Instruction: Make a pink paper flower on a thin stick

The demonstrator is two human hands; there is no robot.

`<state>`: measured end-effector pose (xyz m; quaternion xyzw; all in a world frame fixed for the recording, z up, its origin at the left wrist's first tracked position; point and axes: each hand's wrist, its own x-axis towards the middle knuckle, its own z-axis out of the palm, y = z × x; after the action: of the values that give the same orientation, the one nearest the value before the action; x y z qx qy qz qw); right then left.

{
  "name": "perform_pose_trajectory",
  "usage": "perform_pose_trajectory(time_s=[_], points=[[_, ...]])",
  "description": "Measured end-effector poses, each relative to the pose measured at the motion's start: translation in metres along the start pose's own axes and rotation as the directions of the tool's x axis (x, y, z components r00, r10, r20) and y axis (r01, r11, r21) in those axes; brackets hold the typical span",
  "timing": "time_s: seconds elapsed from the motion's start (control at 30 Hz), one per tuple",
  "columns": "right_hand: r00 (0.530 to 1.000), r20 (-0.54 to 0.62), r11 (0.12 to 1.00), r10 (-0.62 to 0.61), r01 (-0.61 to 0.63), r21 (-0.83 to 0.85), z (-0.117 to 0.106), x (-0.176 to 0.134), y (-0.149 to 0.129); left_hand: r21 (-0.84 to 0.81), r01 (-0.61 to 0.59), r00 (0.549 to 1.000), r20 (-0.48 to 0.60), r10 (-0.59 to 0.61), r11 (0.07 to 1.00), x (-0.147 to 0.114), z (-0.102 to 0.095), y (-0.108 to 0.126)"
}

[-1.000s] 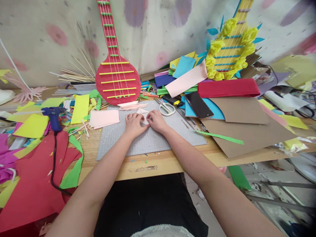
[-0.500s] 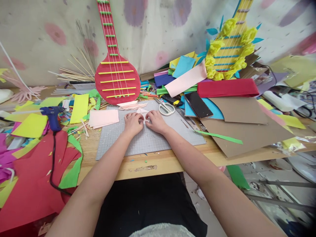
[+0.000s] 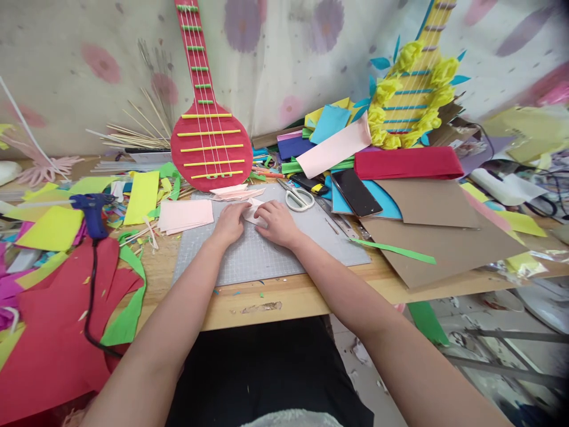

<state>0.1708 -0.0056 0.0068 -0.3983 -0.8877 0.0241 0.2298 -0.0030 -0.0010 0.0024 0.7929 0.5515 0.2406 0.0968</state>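
A small piece of pale pink paper [image 3: 251, 212], partly folded, lies on the grey cutting mat [image 3: 249, 261] between my two hands. My left hand [image 3: 231, 223] grips its left side, thumb and curled fingers at the edge. From the other side my right hand [image 3: 276, 223] has its bent fingers on the paper, pinching it against the mat. Both hands cover much of the sheet. Just behind them are folded pink paper pieces [image 3: 235, 193], and a stack of pink paper sheets [image 3: 185, 216] rests left of my left hand. White-handled scissors [image 3: 299, 198] lie beyond my right hand.
A red paper lute [image 3: 211, 145] and a yellow flower-trimmed one [image 3: 406, 107] lean at the back. At left are a blue glue gun [image 3: 93, 214] and red paper [image 3: 53, 320]. A phone [image 3: 357, 193] and brown cardboard [image 3: 448, 249] lie at right.
My left hand has shifted slightly left. My right hand has moved a little left and its fingers now reach over the pink paper, which has turned and shows more.
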Motion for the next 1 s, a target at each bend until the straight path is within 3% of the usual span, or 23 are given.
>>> perform_pose_trajectory(time_s=[0.13,0.4,0.57,0.7,0.8,1.0], points=[[0.997,0.07,0.994,-0.027,0.034,-0.1,0.0,0.002,-0.002,0.107,0.003,1.0,0.026,-0.005,0.994,-0.004,-0.002,-0.001],[0.982,0.052,0.982,0.183,-0.18,-0.063,-0.003,0.001,0.02,0.184,0.012,1.0,-0.014,-0.01,0.983,-0.013,-0.01,0.007],[0.998,0.03,0.997,0.063,-0.065,0.043,-0.007,-0.002,0.014,0.185,0.041,0.999,-0.031,-0.036,0.982,-0.013,-0.008,0.009],[0.999,-0.034,0.999,0.017,-0.016,0.029,-0.006,-0.003,0.009,0.165,0.079,0.997,-0.036,-0.074,0.983,-0.013,-0.009,0.013],[0.999,0.035,1.0,-0.024,0.024,0.001,-0.004,0.0,0.006,0.146,0.116,0.993,-0.028,-0.113,0.982,-0.013,-0.011,0.015],[0.994,0.089,0.994,0.065,-0.057,-0.091,0.002,0.006,-0.002,0.118,0.168,0.985,-0.054,-0.163,0.979,-0.013,-0.012,0.015]])
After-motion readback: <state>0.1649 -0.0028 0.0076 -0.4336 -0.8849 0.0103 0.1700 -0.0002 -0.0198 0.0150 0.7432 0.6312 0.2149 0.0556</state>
